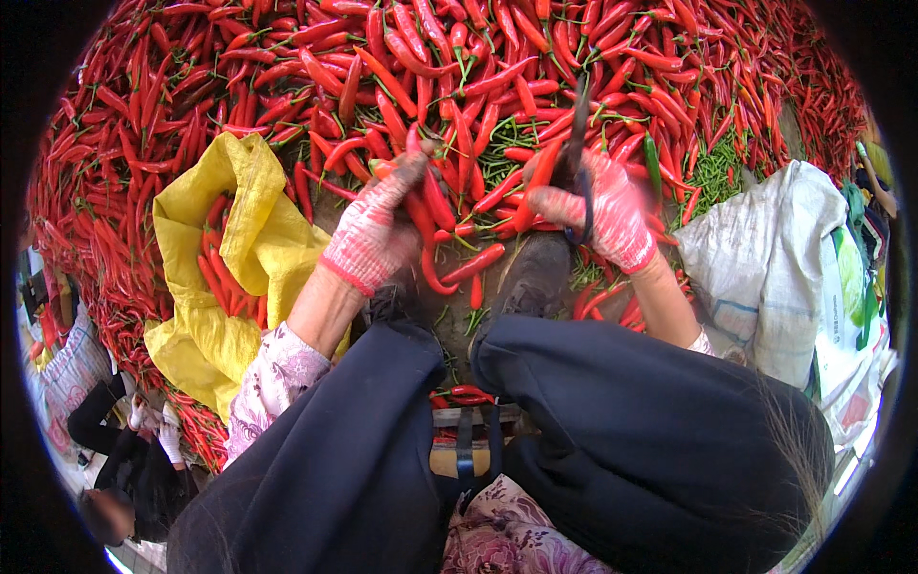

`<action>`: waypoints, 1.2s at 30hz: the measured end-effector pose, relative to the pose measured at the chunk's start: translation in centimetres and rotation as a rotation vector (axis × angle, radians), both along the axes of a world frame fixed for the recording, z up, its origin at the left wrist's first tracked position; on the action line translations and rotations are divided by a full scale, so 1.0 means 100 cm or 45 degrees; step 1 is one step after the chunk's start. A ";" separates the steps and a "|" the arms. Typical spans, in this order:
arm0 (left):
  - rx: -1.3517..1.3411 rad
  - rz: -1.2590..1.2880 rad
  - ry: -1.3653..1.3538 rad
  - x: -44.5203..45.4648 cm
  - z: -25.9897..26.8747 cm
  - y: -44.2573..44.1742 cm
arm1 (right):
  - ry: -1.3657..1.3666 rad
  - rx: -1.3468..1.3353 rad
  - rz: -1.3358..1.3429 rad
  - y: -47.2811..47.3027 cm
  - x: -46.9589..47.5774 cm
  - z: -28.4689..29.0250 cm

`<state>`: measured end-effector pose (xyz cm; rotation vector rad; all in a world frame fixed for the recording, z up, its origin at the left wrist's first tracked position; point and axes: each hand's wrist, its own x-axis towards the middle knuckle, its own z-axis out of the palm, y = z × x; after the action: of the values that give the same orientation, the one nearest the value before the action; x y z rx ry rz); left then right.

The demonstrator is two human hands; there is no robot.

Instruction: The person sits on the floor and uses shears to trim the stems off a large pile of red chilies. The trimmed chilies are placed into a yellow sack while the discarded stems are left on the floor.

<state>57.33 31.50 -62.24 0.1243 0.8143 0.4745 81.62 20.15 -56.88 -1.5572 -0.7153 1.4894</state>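
Note:
My left hand [376,229], in a pink-and-white knit glove with darkened fingertips, grips several red chili peppers [435,199]. In my gloved right hand [609,208] are dark-handled scissors [579,133], their blades pointing away from me. A red chili pepper [539,183] is also held by the thumb and fingers of that hand. Both hands are over the near edge of a large heap of red chili peppers [301,68]. Cut green stems [513,151] lie scattered between the hands. One green chili pepper [652,163] is beside my right hand.
An open yellow woven sack [247,190] containing red chilies stands left of my left arm. A white woven sack [760,265] lies at right, near more green stems [717,172]. My shoe [534,276] is below the hands. Another person [147,459] wearing gloves sits at lower left.

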 end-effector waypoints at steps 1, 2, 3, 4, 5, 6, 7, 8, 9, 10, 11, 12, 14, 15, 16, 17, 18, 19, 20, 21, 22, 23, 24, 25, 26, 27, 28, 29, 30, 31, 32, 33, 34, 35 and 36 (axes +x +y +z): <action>-0.019 0.051 -0.009 0.001 0.001 0.001 | -0.050 0.036 0.049 -0.001 -0.001 -0.001; -0.040 0.107 -0.018 0.002 0.003 0.000 | -0.099 0.069 0.104 -0.003 -0.002 -0.001; -0.062 0.112 -0.053 0.004 0.005 -0.002 | -0.058 0.012 0.122 -0.003 -0.006 -0.002; -0.093 0.099 -0.043 0.008 0.008 -0.005 | -0.113 0.043 0.164 -0.004 -0.011 -0.003; -0.166 0.094 -0.017 0.012 0.011 -0.010 | 0.000 0.135 0.106 -0.003 -0.016 -0.005; -0.275 0.117 0.145 0.017 0.014 -0.016 | 0.126 0.190 0.073 -0.001 -0.022 -0.007; -0.375 0.087 0.197 0.019 0.016 -0.019 | 0.184 0.223 0.120 0.002 -0.025 -0.009; -0.358 0.181 0.176 0.024 0.019 -0.027 | 0.064 0.336 0.239 0.005 -0.028 -0.011; -0.346 0.098 0.243 0.023 0.021 -0.029 | -0.136 0.416 0.347 0.008 -0.030 -0.012; -0.311 0.053 0.266 0.022 0.023 -0.032 | -0.294 0.491 0.429 0.010 -0.031 -0.012; -0.277 0.009 0.290 0.020 0.023 -0.034 | -0.606 0.639 0.530 0.011 -0.031 -0.012; -0.220 0.005 0.269 0.017 0.023 -0.036 | -0.422 0.536 0.547 0.011 -0.033 -0.011; -0.222 -0.023 0.212 0.012 0.017 -0.037 | -0.091 0.302 0.477 0.009 -0.035 -0.010; -0.283 -0.046 0.178 0.010 0.013 -0.039 | -0.318 0.340 0.536 0.009 -0.036 -0.009; -0.341 -0.067 0.143 0.009 0.009 -0.041 | -0.365 0.425 0.521 0.007 -0.038 -0.009; -0.346 -0.063 0.183 0.010 0.004 -0.043 | -0.428 0.508 0.582 0.007 -0.040 -0.009; -0.336 -0.090 0.132 0.009 -0.001 -0.045 | -0.498 0.600 0.615 0.007 -0.041 -0.008; -0.345 -0.130 0.054 0.010 -0.004 -0.048 | -0.532 0.645 0.681 0.008 -0.044 -0.008; -0.344 -0.161 -0.002 0.009 -0.006 -0.049 | -0.586 0.680 0.749 0.009 -0.045 -0.007; -0.293 -0.196 0.061 0.009 -0.006 -0.050 | -0.559 0.702 0.732 0.011 -0.045 -0.005; -0.194 -0.221 0.261 0.008 -0.004 -0.050 | -0.527 0.762 0.671 0.013 -0.046 -0.003; -0.087 -0.227 0.376 0.005 -0.001 -0.047 | -0.532 0.662 0.565 0.015 -0.043 0.001; -0.010 -0.233 0.479 0.003 0.003 -0.046 | -0.534 0.561 0.461 0.018 -0.040 0.004; 0.345 -0.591 0.977 -0.002 0.008 -0.038 | -0.257 0.310 0.219 0.020 -0.037 0.006; 0.829 -0.335 0.887 -0.002 0.013 -0.037 | 0.151 0.067 0.016 0.020 -0.030 0.011; 0.936 -0.403 0.778 -0.006 0.018 -0.032 | 0.108 0.035 -0.003 0.025 -0.029 0.009; 0.896 -0.567 0.795 -0.007 0.023 -0.030 | 0.082 0.051 -0.008 0.025 -0.025 0.009; 1.025 -0.758 0.712 -0.005 0.024 -0.029 | -0.121 0.024 0.076 0.028 -0.026 0.005; 1.089 -0.980 0.696 -0.005 0.026 -0.029 | 0.062 -0.111 0.145 0.026 -0.024 0.004; 1.105 -0.997 0.433 0.001 0.024 -0.028 | 0.002 -0.033 0.124 0.027 -0.027 -0.002; 0.937 -0.971 0.410 0.003 0.023 -0.028 | -0.066 0.095 0.114 0.026 -0.028 -0.007; 0.817 -0.836 0.348 0.007 0.019 -0.028 | 0.015 -0.022 0.023 0.022 -0.027 -0.010; 0.741 -0.687 0.191 0.007 0.018 -0.030 | 0.139 0.001 -0.061 0.019 -0.025 -0.013; 0.854 -0.629 0.281 0.009 0.014 -0.023 | 0.139 0.036 -0.148 0.016 -0.022 -0.015; 0.684 -0.444 0.265 0.008 0.013 -0.022 | 0.198 0.052 -0.326 0.014 -0.020 -0.018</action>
<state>58.14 29.30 -60.96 0.8109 0.8305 0.3417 79.60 21.51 -58.63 -1.4259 -0.4357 1.3774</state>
